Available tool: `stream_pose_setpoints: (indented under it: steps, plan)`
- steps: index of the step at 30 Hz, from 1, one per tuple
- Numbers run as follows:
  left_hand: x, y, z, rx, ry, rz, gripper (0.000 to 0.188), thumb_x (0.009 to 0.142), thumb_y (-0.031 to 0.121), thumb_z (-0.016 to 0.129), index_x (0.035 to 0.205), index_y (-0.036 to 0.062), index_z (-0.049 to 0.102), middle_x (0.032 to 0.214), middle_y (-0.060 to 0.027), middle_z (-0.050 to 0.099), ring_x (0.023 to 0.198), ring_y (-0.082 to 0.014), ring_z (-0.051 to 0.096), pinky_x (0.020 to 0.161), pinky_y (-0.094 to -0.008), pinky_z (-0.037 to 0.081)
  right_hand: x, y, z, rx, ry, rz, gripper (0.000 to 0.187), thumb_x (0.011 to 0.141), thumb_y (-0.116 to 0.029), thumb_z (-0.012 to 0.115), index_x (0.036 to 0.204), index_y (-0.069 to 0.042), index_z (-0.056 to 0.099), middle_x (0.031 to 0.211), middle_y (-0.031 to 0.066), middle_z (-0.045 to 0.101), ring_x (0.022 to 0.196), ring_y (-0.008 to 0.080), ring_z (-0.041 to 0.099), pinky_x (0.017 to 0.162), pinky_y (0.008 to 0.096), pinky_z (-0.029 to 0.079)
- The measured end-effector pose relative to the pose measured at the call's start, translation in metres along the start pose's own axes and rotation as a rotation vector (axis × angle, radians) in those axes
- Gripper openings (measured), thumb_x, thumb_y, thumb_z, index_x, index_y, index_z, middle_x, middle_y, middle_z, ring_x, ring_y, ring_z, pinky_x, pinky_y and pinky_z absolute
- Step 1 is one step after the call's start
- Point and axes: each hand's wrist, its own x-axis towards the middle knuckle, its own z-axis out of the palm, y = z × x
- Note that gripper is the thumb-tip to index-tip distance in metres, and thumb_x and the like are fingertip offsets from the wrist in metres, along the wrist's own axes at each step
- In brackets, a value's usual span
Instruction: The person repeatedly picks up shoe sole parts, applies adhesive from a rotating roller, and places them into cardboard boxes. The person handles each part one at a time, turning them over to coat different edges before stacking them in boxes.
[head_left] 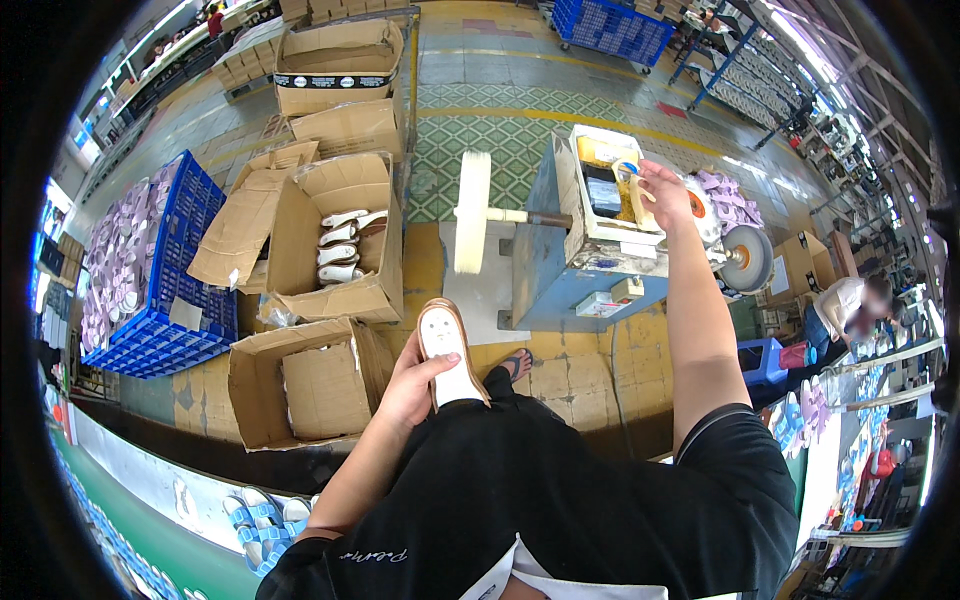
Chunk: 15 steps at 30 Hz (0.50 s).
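Observation:
My left hand (408,390) grips a white shoe (452,360) with a brown edge, its thumb pressed on the white top. The shoe points away from me in front of my black shirt. My right arm is stretched forward to a white tray (648,238) on a blue machine (545,265). Over the tray, the fingers of my right hand (665,192) are closed at a pale yellow curved piece (641,208); its exact kind is unclear. A black block (602,192) and a yellow block (600,152) lie in the tray beside it.
A pale round buffing wheel (473,215) projects left from the machine; a grey wheel (748,258) is on its right. An open carton (385,270) holds several white shoes. Another carton (255,400) stands nearer. A blue crate (200,300) holds lilac sandals. A person (850,305) sits at right.

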Motion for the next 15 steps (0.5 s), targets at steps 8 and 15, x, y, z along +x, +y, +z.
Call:
stream_pose_setpoints:
  steps: [8,15]
  plan:
    - [0.0005,-0.0007,0.0015,-0.003,-0.019,0.001,0.070,0.098,-0.001,0.077,0.161,-0.0007,0.048,0.149,-0.0177,0.071,0.130,-0.0280,0.071,0.113,-0.0442,0.058,0.0104,-0.0037,0.0006,-0.043,0.004,0.009,0.025,0.109,-0.004,0.071,0.133,-0.006,0.072,0.114,0.0051,0.080,0.102,0.0168,0.078,0.090,0.0327,0.060]
    - [0.0020,-0.0011,0.0042,0.003,-0.026,-0.008,0.071,0.097,-0.001,0.077,0.162,-0.0006,0.047,0.149,-0.0179,0.070,0.132,-0.0279,0.071,0.114,-0.0444,0.058,0.0036,-0.0030,-0.0033,-0.031,0.094,0.081,0.027,0.111,-0.008,0.069,0.138,-0.010,0.072,0.109,0.0017,0.077,0.093,0.0131,0.073,0.079,0.0313,0.058]
